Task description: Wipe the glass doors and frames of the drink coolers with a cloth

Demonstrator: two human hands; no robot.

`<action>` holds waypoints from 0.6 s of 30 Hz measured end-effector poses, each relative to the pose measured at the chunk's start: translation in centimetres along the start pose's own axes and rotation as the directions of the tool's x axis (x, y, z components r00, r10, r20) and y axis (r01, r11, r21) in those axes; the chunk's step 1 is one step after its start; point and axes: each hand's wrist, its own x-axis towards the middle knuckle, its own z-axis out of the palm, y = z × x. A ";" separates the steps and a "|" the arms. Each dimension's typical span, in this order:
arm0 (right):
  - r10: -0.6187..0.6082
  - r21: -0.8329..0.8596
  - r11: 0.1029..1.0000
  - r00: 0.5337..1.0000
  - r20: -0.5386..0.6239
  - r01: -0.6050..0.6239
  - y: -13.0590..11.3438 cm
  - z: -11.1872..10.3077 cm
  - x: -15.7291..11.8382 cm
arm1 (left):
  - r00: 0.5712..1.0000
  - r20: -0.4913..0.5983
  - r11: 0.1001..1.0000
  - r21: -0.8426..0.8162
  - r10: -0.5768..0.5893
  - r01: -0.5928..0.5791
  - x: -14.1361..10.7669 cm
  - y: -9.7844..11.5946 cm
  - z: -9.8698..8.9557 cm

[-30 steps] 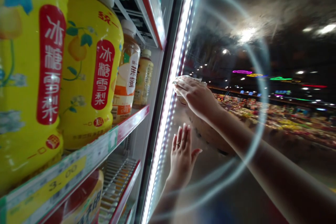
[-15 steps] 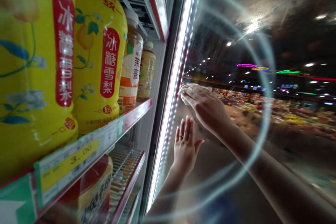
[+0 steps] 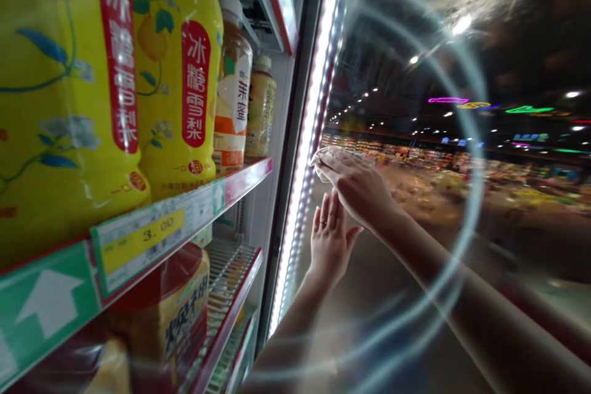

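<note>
My right hand (image 3: 362, 188) lies over a crumpled whitish cloth (image 3: 322, 163), fingers together and pointing left, pressing it to a glass pane (image 3: 397, 295). Most of the cloth is hidden beneath the fingers. Just below and to the left, my left hand (image 3: 330, 237) is stretched out flat with the thumb apart and a ring on one finger. It holds nothing and appears to rest against the glass. Both hands are just right of a bright LED strip (image 3: 307, 166).
To the left, a cooler shelf (image 3: 244, 181) carries large yellow drink bottles (image 3: 175, 74) and a smaller orange-labelled bottle (image 3: 233, 92). A price tag (image 3: 143, 246) reads 3.00. Below are a dark red bottle (image 3: 184, 295) and a wire rack (image 3: 231, 271). Store lights show in the glass.
The view has shifted, so the shelf bottles sit higher in the picture. My left hand has come slightly up, nearer my right hand. The cloth remains under my right hand.
</note>
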 end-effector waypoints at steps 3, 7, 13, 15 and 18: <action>0.048 0.029 0.998 0.998 -0.027 -0.048 -0.3 0.7 0.6 | 0.999 0.034 0.999 -0.038 -0.036 0.037 -0.6 0.3 -0.2; 0.049 0.062 0.997 0.999 -0.011 -0.049 -1.3 1.8 1.0 | 0.993 0.061 0.993 -0.059 -0.097 0.101 -2.6 -0.1 0.0; 0.022 0.041 0.999 1.000 -0.010 -0.021 -1.8 1.1 -2.4 | 0.997 0.043 0.998 -0.031 -0.057 0.058 -4.3 -1.9 0.7; 0.061 0.034 0.998 0.998 -0.032 -0.060 -1.8 0.9 -2.9 | 0.999 0.032 0.999 -0.017 -0.030 0.031 -4.2 -2.3 0.9; 0.100 0.050 0.994 0.995 -0.028 -0.098 -2.0 1.2 -2.4 | 0.999 0.036 0.999 0.005 -0.041 0.040 -4.1 -2.5 1.1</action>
